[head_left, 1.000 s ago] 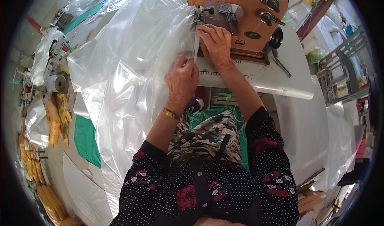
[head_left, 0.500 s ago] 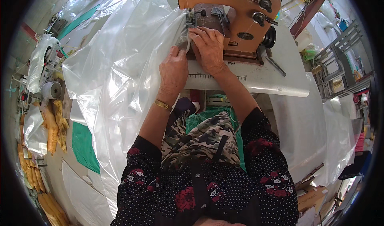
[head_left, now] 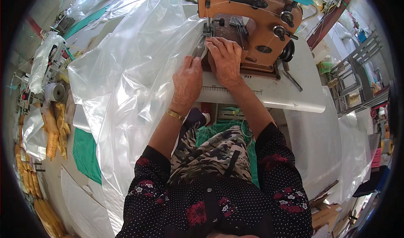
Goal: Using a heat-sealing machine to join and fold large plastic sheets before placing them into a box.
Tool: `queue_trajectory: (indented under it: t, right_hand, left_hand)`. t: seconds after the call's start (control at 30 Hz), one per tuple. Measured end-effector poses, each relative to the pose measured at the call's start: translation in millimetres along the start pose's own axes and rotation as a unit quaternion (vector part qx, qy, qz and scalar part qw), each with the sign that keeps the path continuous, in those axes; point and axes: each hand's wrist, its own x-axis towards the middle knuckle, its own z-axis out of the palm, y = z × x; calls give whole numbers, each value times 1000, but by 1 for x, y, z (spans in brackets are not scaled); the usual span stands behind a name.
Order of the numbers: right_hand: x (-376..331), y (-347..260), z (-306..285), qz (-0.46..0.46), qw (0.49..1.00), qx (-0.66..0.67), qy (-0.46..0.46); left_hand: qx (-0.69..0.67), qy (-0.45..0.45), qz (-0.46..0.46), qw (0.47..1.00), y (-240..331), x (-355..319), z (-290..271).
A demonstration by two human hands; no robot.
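White roll (head_left: 55, 92), far left. Clear plastic sheet (head_left: 139, 73), creased, its gathered edge at the left end of a brown sewing machine (head_left: 256, 25). Left hand (head_left: 187, 81): pinching that edge. Right hand (head_left: 226, 61): bent fingers touching the edge; whether gripping, cannot be told. Pale desk (head_left: 269, 102), beneath the machine; on it, right side, a slim metal tool (head_left: 292, 80).

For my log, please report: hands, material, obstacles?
Left hand pinching clear plastic sheeting. Right hand at its edge. Brown sewing machine ahead; no blockage seen.
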Motion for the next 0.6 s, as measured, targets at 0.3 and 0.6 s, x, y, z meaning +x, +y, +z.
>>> queue_trajectory:
  t: [0.3, 0.6]
  right_hand:
    - [1, -1, 0, 15, 1000, -2, -22]
    - [-2, 1, -3, -12, 1000, 2, -8]
  left_hand:
    - [34, 7, 8, 999, -13, 24, 5]
    - [50, -30, -5, 998, -41, 57, 13]
